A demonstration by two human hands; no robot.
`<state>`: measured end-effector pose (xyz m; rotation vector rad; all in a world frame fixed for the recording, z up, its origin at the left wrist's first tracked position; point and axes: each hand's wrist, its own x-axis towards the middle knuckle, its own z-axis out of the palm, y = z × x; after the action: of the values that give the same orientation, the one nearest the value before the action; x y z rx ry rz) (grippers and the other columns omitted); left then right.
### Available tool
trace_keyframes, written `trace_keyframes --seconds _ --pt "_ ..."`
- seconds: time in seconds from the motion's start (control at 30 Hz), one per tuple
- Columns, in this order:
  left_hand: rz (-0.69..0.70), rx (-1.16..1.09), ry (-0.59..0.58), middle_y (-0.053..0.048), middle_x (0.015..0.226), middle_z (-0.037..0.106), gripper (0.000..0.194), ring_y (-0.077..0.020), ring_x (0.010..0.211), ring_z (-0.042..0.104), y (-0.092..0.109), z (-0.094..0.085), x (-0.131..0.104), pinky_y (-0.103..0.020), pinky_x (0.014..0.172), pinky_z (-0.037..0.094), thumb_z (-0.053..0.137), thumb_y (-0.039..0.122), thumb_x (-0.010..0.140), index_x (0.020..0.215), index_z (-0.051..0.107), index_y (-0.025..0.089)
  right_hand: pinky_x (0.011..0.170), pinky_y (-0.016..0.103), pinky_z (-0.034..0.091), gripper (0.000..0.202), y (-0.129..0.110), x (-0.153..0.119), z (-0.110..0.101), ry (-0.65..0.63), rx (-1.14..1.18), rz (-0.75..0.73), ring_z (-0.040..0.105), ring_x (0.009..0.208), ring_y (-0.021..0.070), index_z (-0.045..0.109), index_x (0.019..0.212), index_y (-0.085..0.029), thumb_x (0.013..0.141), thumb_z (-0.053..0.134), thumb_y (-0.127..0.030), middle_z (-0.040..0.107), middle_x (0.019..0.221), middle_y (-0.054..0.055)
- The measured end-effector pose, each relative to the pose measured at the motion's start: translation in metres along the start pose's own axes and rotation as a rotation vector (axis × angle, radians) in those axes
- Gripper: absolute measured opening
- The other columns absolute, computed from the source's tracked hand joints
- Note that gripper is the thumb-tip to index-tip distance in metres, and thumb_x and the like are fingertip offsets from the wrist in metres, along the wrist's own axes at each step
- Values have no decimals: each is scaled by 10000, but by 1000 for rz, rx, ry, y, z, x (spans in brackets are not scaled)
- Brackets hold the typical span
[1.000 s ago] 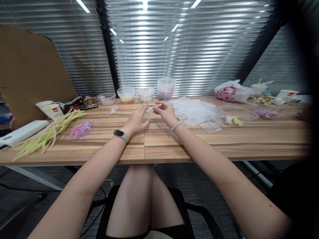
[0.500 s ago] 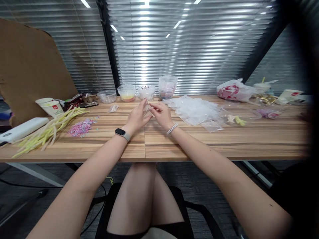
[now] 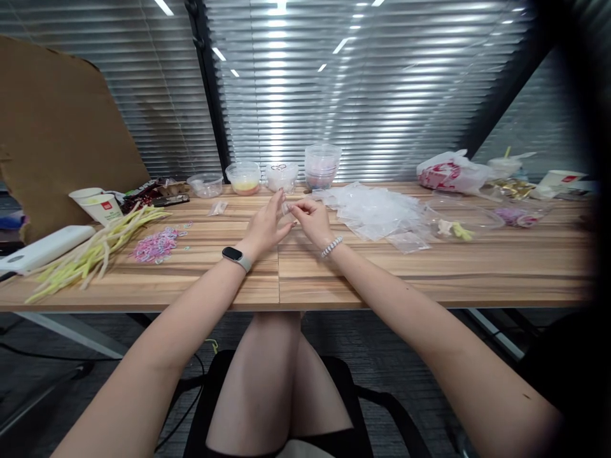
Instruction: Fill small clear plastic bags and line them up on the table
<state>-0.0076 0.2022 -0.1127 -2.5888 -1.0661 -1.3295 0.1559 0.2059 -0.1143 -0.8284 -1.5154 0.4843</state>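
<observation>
Above the middle of the wooden table (image 3: 382, 273), my left hand (image 3: 264, 226) and my right hand (image 3: 310, 220) meet on a small clear plastic bag (image 3: 285, 214), each pinching one side of it. What the bag contains is too small to tell. My left wrist carries a dark smartwatch (image 3: 234, 256) and my right wrist a white bead bracelet (image 3: 331, 246). A heap of clear plastic bags (image 3: 372, 210) lies just right of my right hand.
Pink rubber bands (image 3: 155, 245) and yellow-green sticks (image 3: 90, 253) lie at the left, by a paper cup (image 3: 102, 208) and a white device (image 3: 42, 248). Plastic bowls (image 3: 243, 179) stand at the back. A red-and-white bag (image 3: 451, 173) and clear trays (image 3: 461, 222) sit at the right.
My hands have drawn closer together around the small bag, and the pale item seen between my fingers a second ago no longer shows. The view shifted slightly.
</observation>
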Motion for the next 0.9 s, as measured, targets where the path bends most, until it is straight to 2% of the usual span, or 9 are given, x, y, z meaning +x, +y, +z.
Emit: trace_keyframes --seconds 0.17,0.3,0.43,0.5,0.57,0.63,0.73,0.83,0.9 --pt "-69 11 -7 -114 1383 473 854 -267 1245 490 0 -1 0 -393 995 423 636 393 817 1494 143 227 794 299 475 305 2 -1 1 -92 -47 -84 593 915 180 701 890 -157 908 521 -403 654 930 65" --pt "-183 89 -16 -149 1355 492 825 -303 1197 521 -5 0 0 -412 972 429 619 428 821 1483 187 190 829 300 493 395 9 0 3 -95 -66 6 594 968 174 623 1153 -156 884 547 -436 618 1130 84" --pt "-331 289 -95 -204 1241 553 813 -351 1111 558 -23 -2 -1 -455 910 441 591 449 829 1479 221 129 874 317 489 541 14 1 1 -26 -145 52 585 995 179 493 1301 -141 860 568 -444 594 1161 116" --pt "-380 373 -127 -230 1265 527 822 -362 1113 548 -36 -6 0 -464 916 432 566 448 841 1485 205 86 867 326 494 565 17 2 -1 -4 -191 67 580 1003 188 472 1310 -132 848 575 -441 585 1166 130" --pt "-405 429 -151 -249 1348 449 795 -362 1201 482 -50 -14 1 -454 979 393 542 459 850 1461 255 39 890 351 487 574 20 2 -3 -10 -243 60 571 1029 203 467 1307 -126 835 585 -430 581 1172 136" --pt "-439 478 -212 -246 1378 419 700 -358 1266 417 -60 -24 1 -446 1036 342 505 487 862 1374 402 21 941 383 461 569 23 2 -3 -28 -302 23 558 1063 216 467 1304 -126 831 588 -418 581 1177 136" --pt "-485 485 -363 -217 1159 591 550 -345 1128 528 -67 -40 1 -440 984 383 432 535 880 1078 638 66 973 399 438 552 23 0 -3 -54 -359 -41 547 1085 221 457 1310 -138 838 583 -394 566 1206 133" --pt "-498 437 -502 -166 845 661 502 -308 864 620 -66 -46 -1 -404 832 461 464 574 840 834 686 123 981 391 432 501 16 -2 -4 -90 -404 -102 534 1105 224 474 1290 -147 842 577 -348 557 1221 125" --pt "-489 412 -556 -151 823 667 477 -296 808 626 -63 -44 -3 -385 784 472 510 580 804 830 686 137 996 386 423 471 11 -3 -5 -109 -435 -140 524 1118 225 491 1269 -141 842 573 -321 560 1211 123"
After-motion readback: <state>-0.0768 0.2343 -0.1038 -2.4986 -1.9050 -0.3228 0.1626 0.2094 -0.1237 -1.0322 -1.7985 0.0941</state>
